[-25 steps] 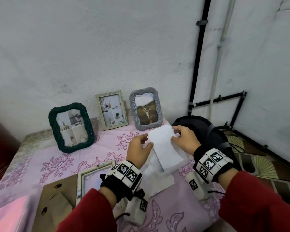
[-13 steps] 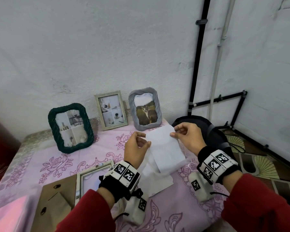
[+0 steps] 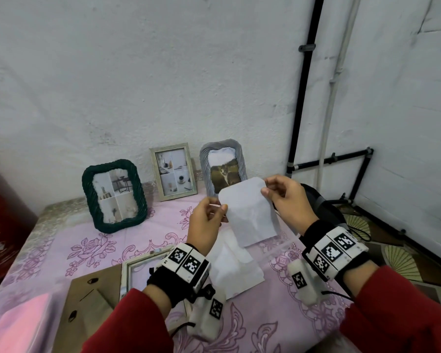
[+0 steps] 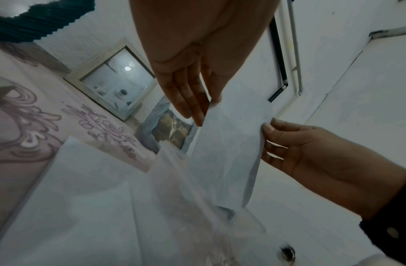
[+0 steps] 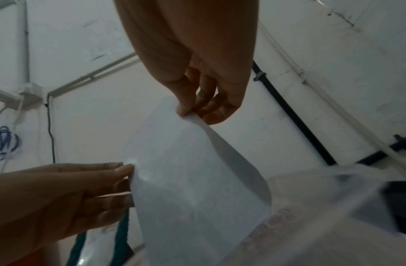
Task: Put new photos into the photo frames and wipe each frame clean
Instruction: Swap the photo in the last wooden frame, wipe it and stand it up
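Note:
I hold a white photo sheet (image 3: 250, 212) upright above the table, blank back toward me. My left hand (image 3: 206, 222) pinches its left edge and my right hand (image 3: 285, 197) pinches its top right corner. The same sheet (image 4: 229, 144) (image 5: 193, 171) shows in both wrist views between the two hands. Below it lie more white sheets (image 3: 234, 271) in a clear sleeve. An open whitewashed frame (image 3: 138, 268) lies flat at the front left beside its brown backing board (image 3: 92, 301). Against the wall stand a green rope frame (image 3: 113, 196), a pale wood frame (image 3: 173, 171) and a grey frame (image 3: 223, 166) with a cat photo.
The table has a pink flowered cloth (image 3: 61, 245). A pink cloth or packet (image 3: 13, 324) lies at the front left corner. A dark red cabinet (image 3: 3, 225) stands to the left. A black object (image 3: 323, 210) and black pipes (image 3: 303, 98) are on the right by the wall.
Both hands lifted the white sheet off the pile and raised it up and away from the table. The left hand went from resting on the sheet to pinching its edge.

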